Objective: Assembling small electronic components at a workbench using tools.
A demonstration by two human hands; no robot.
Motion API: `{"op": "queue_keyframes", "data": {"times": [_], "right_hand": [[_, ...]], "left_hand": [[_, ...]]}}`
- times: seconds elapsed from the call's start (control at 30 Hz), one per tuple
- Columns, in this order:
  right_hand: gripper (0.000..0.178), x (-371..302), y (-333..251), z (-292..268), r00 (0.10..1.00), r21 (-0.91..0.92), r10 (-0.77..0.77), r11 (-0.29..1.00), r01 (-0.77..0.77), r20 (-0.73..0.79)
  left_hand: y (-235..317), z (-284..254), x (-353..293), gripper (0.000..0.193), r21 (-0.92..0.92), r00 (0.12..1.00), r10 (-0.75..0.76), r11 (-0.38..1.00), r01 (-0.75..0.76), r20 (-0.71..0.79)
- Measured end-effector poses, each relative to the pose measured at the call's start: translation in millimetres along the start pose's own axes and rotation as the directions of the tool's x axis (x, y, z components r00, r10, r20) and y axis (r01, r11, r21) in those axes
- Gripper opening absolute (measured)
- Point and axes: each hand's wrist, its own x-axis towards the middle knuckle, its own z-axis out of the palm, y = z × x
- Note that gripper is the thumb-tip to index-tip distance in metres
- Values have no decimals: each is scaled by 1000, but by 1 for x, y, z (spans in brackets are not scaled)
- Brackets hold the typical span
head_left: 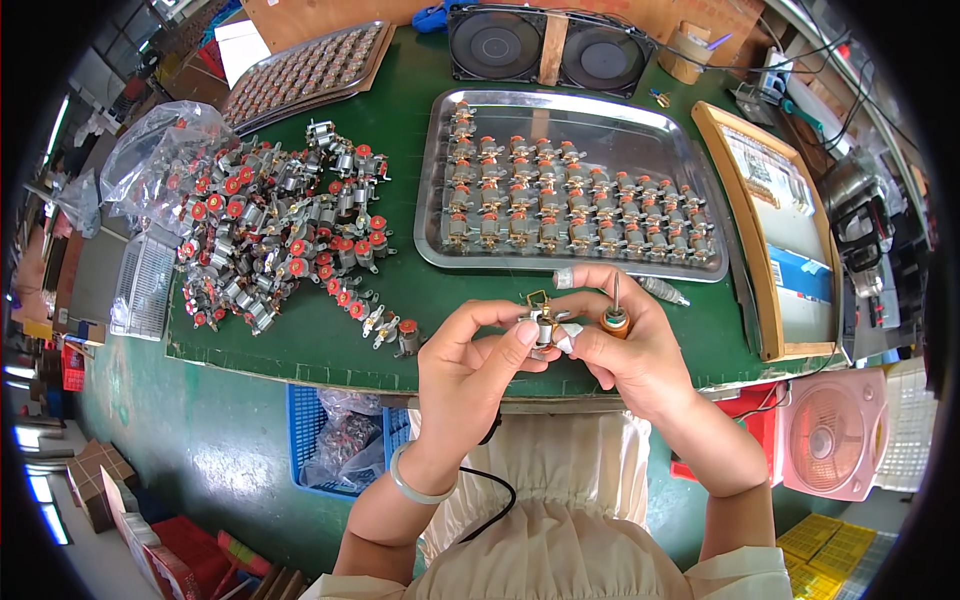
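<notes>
Pinched between the thumb and fingers of my left hand (462,355) is a small silver motor (544,332) with a brass-coloured wire loop at its top. My right hand (645,350) is closed, with a screwdriver-like tool (614,318) in it; its handle is orange and green, and its thin metal shaft points up. White tape wraps the tips of the right thumb and index finger. The right thumb meets the motor's right side. Just left of my hands, a loose motor (407,338) with a red top stands near the table's front edge.
A big heap of red-capped motors (270,230) covers the table's left, beside a plastic bag (165,160). Behind my hands lies a metal tray (640,125) with rows of motors. A wooden-framed box (770,350) stands right, two black fans (495,45) at the back.
</notes>
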Motion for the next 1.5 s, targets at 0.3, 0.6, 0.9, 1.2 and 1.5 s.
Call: {"op": "queue_keyframes", "data": {"times": [0.3,0.6,0.9,1.2,1.5], "right_hand": [[39,-1,10,-8,998,12,-66,998,66,15],[37,-15,26,-13,948,-331,-211,900,284,238],[44,-21,55,-5,813,-414,-532,702,580,235],[33,-24,63,9,902,-238,-430,872,428,47],[36,-18,50,-1,975,313,-7,948,-64,221]], "left_hand": [[2,-3,-1,17,-12,999,-2,1000,3,46],[2,-22,-4,30,-48,1000,-14,999,14,2],[0,-23,-7,36,-301,988,-81,953,39,-129],[-7,-17,-8,34,-344,976,-29,938,-48,-216],[-4,-8,-4,34,-252,968,28,963,-94,-251]]}}
